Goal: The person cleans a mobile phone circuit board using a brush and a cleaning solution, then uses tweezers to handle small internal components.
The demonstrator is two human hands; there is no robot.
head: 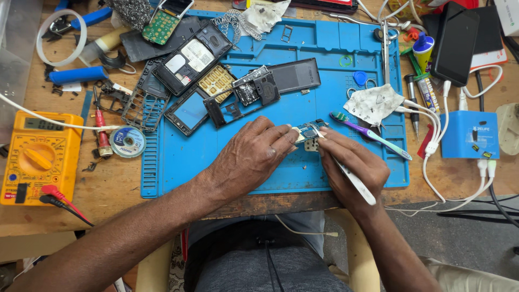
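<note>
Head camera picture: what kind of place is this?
Probably a phone repair bench: a blue work mat, taken-apart phones, a yellow multimeter, and hands working on a small circuit board.

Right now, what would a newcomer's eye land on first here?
Two hands meet mid-frame on the blue work mat: the left hand steadies a small circuit board while the right hand holds white tweezers to it. Left of the mat sits a yellow multimeter; dismantled phone parts crowd the mat's upper left.
</note>
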